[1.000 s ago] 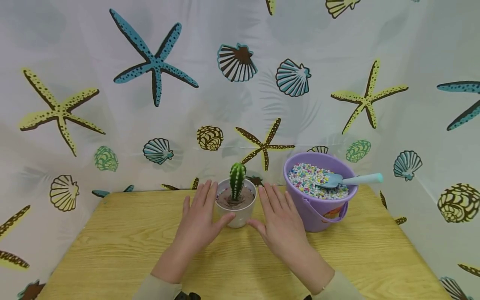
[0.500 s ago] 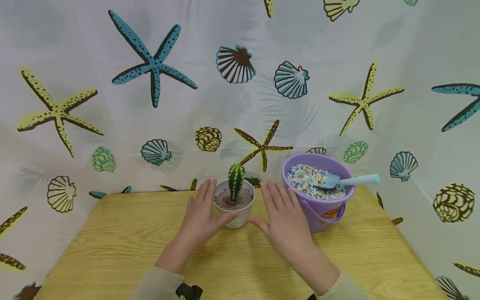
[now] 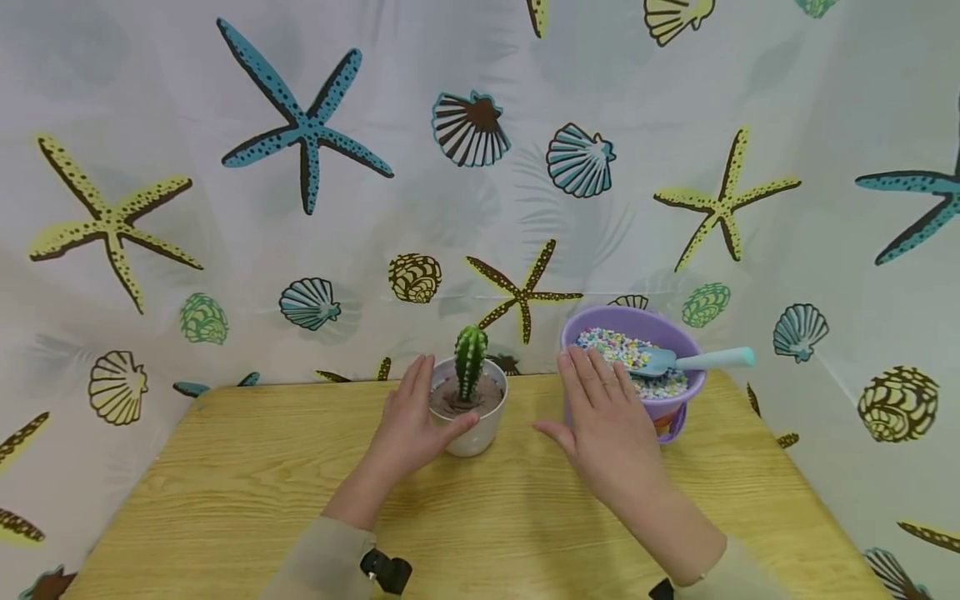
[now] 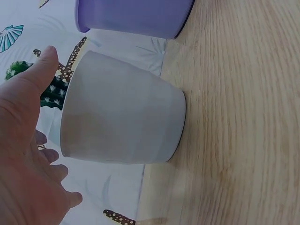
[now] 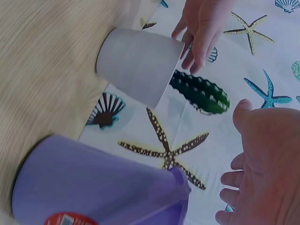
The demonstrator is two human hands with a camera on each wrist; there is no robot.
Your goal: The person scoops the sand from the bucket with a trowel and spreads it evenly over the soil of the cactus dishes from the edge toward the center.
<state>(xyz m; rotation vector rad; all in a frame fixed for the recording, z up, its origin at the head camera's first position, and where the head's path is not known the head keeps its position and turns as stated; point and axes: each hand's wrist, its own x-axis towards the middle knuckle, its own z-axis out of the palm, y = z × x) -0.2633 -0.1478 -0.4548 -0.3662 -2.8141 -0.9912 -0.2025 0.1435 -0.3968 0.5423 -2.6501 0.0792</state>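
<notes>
A small green cactus [image 3: 470, 362] stands upright in a white pot [image 3: 472, 440] with brownish soil, set on the wooden table. My left hand [image 3: 405, 429] is at the pot's left side, fingers extended and thumb over the near rim; whether it touches the pot I cannot tell. To the pot's right, my right hand [image 3: 611, 429] hovers palm down before a purple bucket [image 3: 660, 329], its fingers extended and hiding part of the bucket. Small multicoloured beads [image 3: 618, 340] fill the bucket, with a light blue scoop [image 3: 716, 358] lying in them, handle over the right rim.
Behind and on both sides hangs a white cloth [image 3: 450, 208] printed with starfish and shells. The wooden tabletop [image 3: 247, 483] stretches left of the pot and in front of both arms. The bucket's handle [image 3: 678, 425] hangs down at its right front.
My right hand has moved right, away from the pot and in front of the bucket. The left hand has stayed beside the pot. Pot, bucket and scoop have not moved on the table.
</notes>
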